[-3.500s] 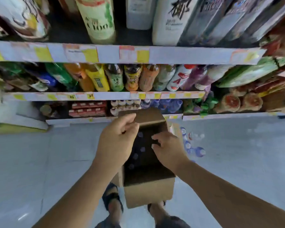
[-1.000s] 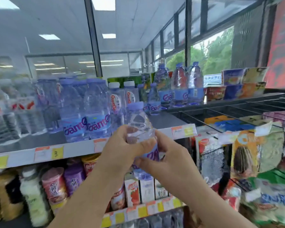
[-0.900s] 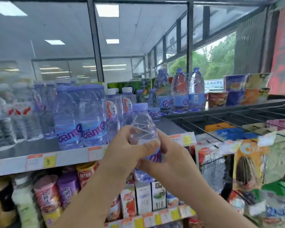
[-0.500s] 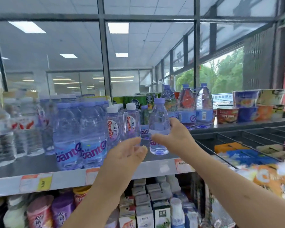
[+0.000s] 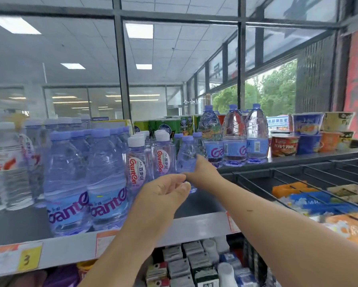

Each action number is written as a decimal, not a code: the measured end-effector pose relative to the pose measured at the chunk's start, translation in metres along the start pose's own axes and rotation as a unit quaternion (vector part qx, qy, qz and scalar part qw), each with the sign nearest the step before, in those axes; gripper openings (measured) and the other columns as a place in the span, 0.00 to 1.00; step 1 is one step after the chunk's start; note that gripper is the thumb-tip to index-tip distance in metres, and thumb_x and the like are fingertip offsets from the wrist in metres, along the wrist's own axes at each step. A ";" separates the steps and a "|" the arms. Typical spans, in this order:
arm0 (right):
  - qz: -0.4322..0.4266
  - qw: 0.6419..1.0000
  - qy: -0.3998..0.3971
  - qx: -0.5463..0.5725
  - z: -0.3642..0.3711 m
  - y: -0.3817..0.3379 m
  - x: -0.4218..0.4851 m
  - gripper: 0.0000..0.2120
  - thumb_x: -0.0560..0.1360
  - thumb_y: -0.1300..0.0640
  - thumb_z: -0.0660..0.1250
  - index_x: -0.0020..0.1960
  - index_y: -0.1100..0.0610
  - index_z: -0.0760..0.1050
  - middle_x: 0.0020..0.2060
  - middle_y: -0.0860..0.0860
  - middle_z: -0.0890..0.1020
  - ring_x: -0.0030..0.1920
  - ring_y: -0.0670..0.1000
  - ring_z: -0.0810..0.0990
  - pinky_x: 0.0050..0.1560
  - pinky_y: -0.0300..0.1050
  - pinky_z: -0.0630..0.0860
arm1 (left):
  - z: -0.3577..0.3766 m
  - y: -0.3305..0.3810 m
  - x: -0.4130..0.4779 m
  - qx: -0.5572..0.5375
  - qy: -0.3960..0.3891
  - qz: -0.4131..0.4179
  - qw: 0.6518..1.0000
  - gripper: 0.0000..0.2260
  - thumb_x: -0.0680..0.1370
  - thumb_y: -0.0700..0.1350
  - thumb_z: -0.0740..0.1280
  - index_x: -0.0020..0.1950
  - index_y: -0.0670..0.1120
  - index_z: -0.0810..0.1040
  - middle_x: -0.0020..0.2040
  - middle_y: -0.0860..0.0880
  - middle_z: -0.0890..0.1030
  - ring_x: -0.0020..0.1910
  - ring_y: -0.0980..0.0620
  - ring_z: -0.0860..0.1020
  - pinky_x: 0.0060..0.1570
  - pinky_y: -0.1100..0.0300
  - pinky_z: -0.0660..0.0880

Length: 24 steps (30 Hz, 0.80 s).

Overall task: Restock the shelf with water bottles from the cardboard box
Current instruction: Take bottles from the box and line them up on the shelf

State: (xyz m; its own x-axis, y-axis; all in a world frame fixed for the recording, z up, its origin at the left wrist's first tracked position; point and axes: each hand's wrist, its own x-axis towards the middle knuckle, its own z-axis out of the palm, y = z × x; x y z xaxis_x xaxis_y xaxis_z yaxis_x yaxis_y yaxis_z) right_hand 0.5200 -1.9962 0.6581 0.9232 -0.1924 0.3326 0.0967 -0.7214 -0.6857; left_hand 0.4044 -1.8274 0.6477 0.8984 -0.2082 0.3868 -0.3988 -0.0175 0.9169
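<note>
A small purple-capped water bottle (image 5: 186,157) is being gripped round its lower body by the right hand (image 5: 204,172), w/ fingers and thumb curled abt the label zone. It is being held upright over the top shelf (image 5: 196,223), well back from the shelf's front edge, just right of the white-capped Ganten bottles (image 5: 137,162) and in front of more small purple-capped bottles (image 5: 197,140). Whether its base is touching the shelf can't be told, as the left hand (image 5: 163,195) is being held in front of it, loosely curled, nothing in it. The cardboard box is not being shown. By the look of it, a full but lightish bottle is being handled: thin clear plastic, prob. denting under a hard squeeze, smooth and maybe slippery. A mid-body hold is being judged safest, vs. the cap, so neighbours aren't being knocked.
</note>
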 end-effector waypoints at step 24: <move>-0.022 0.998 0.007 -0.051 0.016 0.005 0.029 0.28 0.68 0.43 0.75 0.58 0.57 0.65 0.54 0.56 0.78 0.52 0.56 0.77 0.50 0.52 0.77 | 0.005 -0.031 0.010 0.036 -0.025 0.013 0.999 0.10 0.80 0.51 0.67 0.60 0.61 0.77 0.58 0.64 0.80 0.53 0.75 0.76 0.48 0.77 0.71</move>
State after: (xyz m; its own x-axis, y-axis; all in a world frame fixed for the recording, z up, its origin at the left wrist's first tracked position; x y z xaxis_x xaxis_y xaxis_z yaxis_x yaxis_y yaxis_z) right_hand 0.5531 -1.9943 0.6541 0.9133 -0.1676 0.3713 0.0988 -0.7931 -0.6010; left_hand 0.4243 -1.8340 0.6230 0.8782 -0.2582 0.4027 -0.4352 -0.0820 0.8966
